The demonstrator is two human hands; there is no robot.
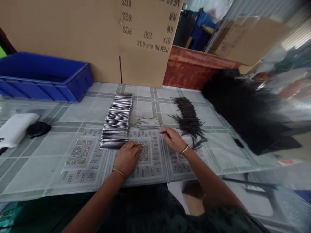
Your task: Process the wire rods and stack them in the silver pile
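My left hand (127,158) is closed around one end of a thin metal rod (150,142), which points right and slightly away from me over a patterned plastic mat. My right hand (175,139) is pinched beside the near right corner of a small stack of thin rods (147,123); what its fingertips hold is too small to make out. Left of that stack, a long row of shiny metal rods (116,119) runs away from me, its near end close to my left hand. Beyond my right hand lies a heap of dark thin strips (188,116).
A blue plastic bin (46,77) stands at the back left, in front of a large cardboard box (97,38). At left lie a white object (17,129) and a black round item (39,129). A black bundle (243,106) covers the table's right side.
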